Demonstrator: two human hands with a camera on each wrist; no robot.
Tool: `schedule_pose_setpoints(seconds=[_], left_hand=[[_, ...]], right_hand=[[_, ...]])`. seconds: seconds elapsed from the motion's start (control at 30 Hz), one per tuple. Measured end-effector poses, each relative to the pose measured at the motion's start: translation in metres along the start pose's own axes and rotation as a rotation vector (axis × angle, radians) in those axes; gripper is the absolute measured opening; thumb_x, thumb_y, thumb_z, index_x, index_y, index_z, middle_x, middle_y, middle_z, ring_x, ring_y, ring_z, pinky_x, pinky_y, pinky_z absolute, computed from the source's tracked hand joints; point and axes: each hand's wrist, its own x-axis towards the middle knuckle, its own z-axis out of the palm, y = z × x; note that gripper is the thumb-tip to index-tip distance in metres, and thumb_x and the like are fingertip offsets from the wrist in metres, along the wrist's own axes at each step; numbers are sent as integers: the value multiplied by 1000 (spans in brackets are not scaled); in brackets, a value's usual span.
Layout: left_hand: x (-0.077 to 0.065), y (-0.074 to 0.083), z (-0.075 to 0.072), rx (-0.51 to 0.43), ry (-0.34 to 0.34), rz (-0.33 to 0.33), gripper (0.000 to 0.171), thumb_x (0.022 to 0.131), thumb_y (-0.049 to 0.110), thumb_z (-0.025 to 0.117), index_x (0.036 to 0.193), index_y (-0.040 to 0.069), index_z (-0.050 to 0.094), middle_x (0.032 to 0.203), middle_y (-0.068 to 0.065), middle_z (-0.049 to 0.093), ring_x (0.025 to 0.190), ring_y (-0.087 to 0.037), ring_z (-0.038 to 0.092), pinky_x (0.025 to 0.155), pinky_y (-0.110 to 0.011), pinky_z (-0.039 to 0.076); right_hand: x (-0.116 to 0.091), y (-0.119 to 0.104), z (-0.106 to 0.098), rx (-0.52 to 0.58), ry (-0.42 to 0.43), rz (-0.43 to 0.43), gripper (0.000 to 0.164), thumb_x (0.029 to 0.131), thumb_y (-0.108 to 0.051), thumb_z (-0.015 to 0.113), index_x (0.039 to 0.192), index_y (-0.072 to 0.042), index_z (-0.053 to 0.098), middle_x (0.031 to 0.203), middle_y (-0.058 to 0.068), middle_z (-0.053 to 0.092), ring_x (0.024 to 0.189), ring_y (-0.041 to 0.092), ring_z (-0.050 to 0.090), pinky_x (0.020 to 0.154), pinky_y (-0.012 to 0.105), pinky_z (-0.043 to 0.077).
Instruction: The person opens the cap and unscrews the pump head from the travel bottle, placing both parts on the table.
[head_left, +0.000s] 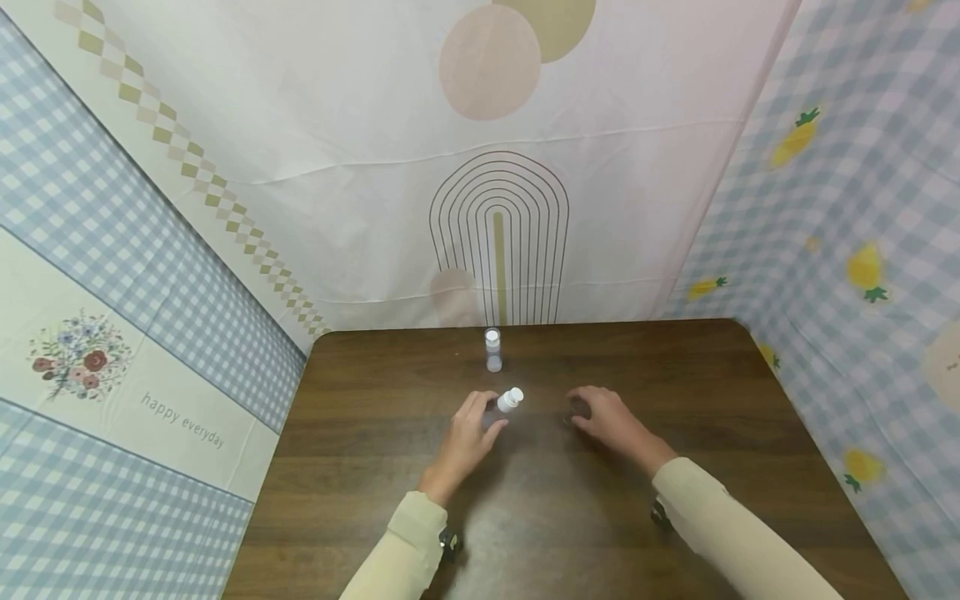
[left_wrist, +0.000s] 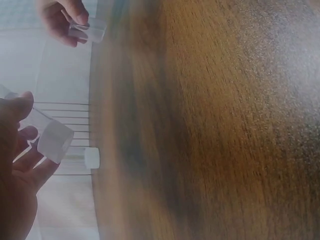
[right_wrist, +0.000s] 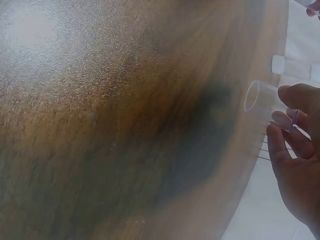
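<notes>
My left hand [head_left: 463, 437] grips a small pump bottle [head_left: 511, 400] with a white head and a see-through body, tilted to the right above the table. In the left wrist view the bottle [left_wrist: 55, 141] sits between thumb and fingers. To the right, my right hand [head_left: 611, 419] pinches a clear, hollow plastic cap [right_wrist: 257, 97] between thumb and fingertips, its round open rim facing away from the palm. The two hands are apart. Behind them, near the table's back edge, a second small bottle [head_left: 492, 352] stands upright, with a clear cover over its white top.
The dark brown wooden table [head_left: 540, 533] has rounded back corners. A white cloth [head_left: 360, 233] with printed arches hangs right behind it. Blue checked cloths flank it at left [head_left: 120, 200] and right [head_left: 862, 192].
</notes>
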Motion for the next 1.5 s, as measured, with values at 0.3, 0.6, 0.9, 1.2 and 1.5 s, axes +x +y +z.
schedule_pose_setpoints(seconds=[0.3, 0.6, 0.9, 1.2, 1.5], left_hand=[[0, 1, 2, -7, -2, -11, 44, 78, 5, 89, 113, 1, 64, 104, -11, 68, 95, -25, 70, 86, -35, 61], [0, 1, 3, -3, 0, -9, 43, 78, 6, 89, 113, 1, 64, 104, -11, 68, 95, -25, 70, 87, -35, 61], [5, 3, 3, -29, -1, 1, 42, 80, 5, 87, 115, -1, 65, 105, -13, 68, 96, -27, 71, 88, -36, 60], [16, 6, -3, 32, -2, 37, 43, 82, 9, 87, 119, 2, 67, 109, -9, 68, 99, -24, 69, 89, -37, 60], [28, 14, -7, 120, -37, 78, 44, 83, 15, 87, 121, 7, 68, 111, -6, 68, 99, -23, 67, 87, -39, 57]], right_hand=[[0, 9, 14, -7, 10, -16, 41, 88, -12, 81, 126, -1, 68, 122, 18, 71, 110, 34, 66, 95, 51, 55], [-1, 11, 19, 43, 31, 13, 61, 85, -16, 84, 140, -2, 59, 122, 16, 70, 109, 33, 62, 91, 48, 56], [-6, 3, 6, 113, 99, -30, 64, 88, -21, 82, 143, -3, 55, 143, 21, 58, 132, 42, 54, 110, 61, 44], [0, -23, -20, 164, 230, -170, 60, 87, -18, 84, 140, -6, 59, 139, 16, 63, 130, 37, 59, 106, 57, 49], [3, -53, -33, 278, 213, -238, 60, 85, -19, 86, 138, -9, 61, 136, 12, 65, 122, 35, 64, 100, 55, 54]])
